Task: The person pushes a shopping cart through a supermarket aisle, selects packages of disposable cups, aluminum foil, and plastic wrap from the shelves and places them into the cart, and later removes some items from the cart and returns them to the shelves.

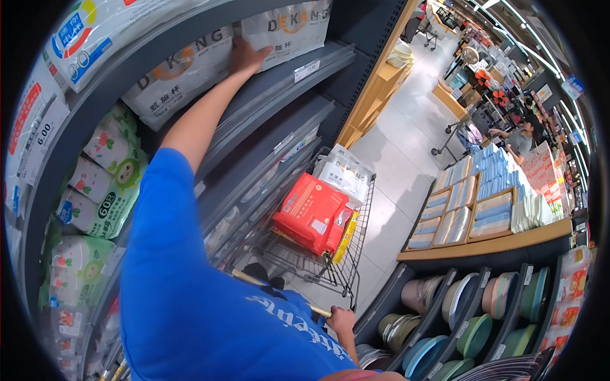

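My left hand (250, 57) reaches up to the shelf on the left. It grips the near edge of a white DEKANG bag (293, 32), with one finger lying across the front; the rest of the fingers are partly hidden. Beside it, behind my wrist, leans a second white DEKANG bag (181, 79). My right hand (341, 319) is closed round the handle (321, 311) of a shopping cart (353, 270). In the cart lie a large red package (312, 213) and another white DEKANG bag (345, 173).
Green-and-pink packs (105, 171) fill the shelving at the left. A grey shelf edge (318, 60) runs below the DEKANG bags. Across the tiled aisle (394, 152) stands a rack of bowls (473, 335), under folded blue and white textiles (495, 178). A person (522, 136) is farther back.
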Tool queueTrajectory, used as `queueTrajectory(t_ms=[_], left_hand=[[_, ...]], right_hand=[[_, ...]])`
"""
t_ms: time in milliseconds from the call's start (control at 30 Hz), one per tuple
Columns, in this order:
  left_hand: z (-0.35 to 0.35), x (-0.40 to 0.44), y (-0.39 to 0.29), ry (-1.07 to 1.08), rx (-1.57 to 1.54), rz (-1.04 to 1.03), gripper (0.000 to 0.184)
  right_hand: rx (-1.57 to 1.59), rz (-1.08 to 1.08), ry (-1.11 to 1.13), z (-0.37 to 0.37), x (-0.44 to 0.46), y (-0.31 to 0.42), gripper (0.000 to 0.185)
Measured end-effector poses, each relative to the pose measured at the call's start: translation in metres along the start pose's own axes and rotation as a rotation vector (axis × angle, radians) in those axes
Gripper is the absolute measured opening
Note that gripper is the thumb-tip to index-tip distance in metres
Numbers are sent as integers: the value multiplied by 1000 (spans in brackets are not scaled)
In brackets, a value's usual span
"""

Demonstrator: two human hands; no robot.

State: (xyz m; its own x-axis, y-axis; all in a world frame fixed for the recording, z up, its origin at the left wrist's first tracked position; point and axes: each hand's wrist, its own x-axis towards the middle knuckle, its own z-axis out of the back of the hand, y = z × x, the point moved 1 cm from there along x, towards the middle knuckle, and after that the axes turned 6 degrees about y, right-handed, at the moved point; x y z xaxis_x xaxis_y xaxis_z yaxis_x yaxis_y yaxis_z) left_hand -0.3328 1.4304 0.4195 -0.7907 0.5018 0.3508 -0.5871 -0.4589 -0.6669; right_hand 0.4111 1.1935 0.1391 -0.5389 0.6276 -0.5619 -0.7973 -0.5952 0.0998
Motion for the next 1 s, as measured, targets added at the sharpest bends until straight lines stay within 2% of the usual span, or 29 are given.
queueTrajectory(t_ms=[233,333,433,533,600,667,733,800,933,1000], left_hand=[[-1,6,6,-16,25,-40,104],[3,9,3,-24,146,-58,97],[47,-5,-25,225,321,-221,77],[85,-47,-73,4,391,-428,52],[116,-118,-141,83,381,-377,44],[105,-188,-153,194,15,-723,41],[71,-251,-134,404,-104,-898,36],[23,-309,-92,576,-85,-941,31],[-51,-421,43,1010,83,-500,28],[-56,-474,109,1109,41,-376,27]], right_hand=[[-14,-1,20,-10,1,-7,20],[-24,-12,44,-5,4,-5,21],[-18,-19,61,3,0,-2,21],[-36,-32,59,-15,5,-11,22],[-47,-66,93,-3,2,-2,23],[-49,-76,118,3,1,3,22],[-46,-62,109,0,3,-1,21],[-39,-55,90,-8,4,-1,20],[-40,-66,94,-4,3,3,19],[-15,-65,77,-5,5,1,19]])
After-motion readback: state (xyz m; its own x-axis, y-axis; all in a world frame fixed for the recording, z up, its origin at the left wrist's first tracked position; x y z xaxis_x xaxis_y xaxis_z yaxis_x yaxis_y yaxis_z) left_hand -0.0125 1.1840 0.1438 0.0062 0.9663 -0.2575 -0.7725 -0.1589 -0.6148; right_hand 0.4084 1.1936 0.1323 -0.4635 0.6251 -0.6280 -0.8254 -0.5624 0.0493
